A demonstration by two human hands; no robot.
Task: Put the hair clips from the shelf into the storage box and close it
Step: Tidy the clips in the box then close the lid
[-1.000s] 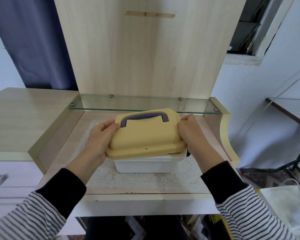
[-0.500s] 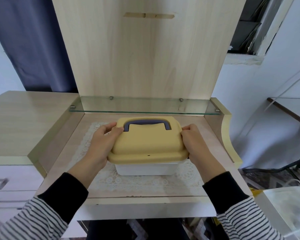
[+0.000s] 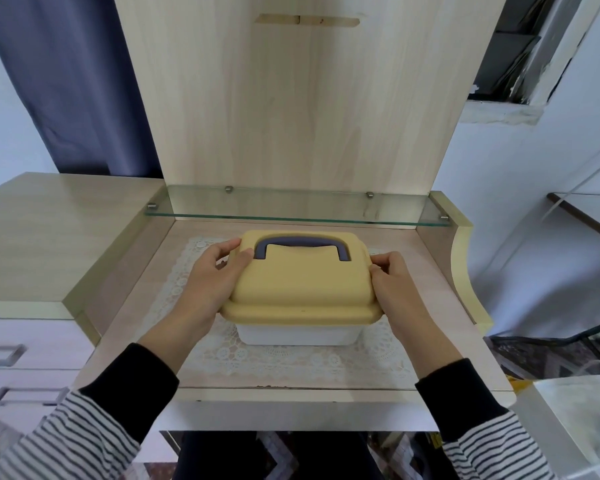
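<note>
A white storage box [image 3: 297,335] stands on a lace mat in the recessed desk area. Its yellow lid [image 3: 300,289] with a dark blue handle [image 3: 300,244] sits flat on top of it. My left hand [image 3: 210,282] grips the lid's left side, thumb on top near the handle. My right hand [image 3: 394,289] grips the lid's right side. The glass shelf [image 3: 298,209] behind the box carries nothing that I can see. No hair clips show; the box's inside is hidden by the lid.
A lace mat [image 3: 291,358] covers the recess floor. An upright wooden panel [image 3: 302,98] rises behind the shelf. A raised desk top [image 3: 56,230] with drawers lies left. A white bag [image 3: 582,420] stands at the lower right.
The lid was tilted above the box, then came down level onto it. Both hands stayed on its sides and moved down with it.
</note>
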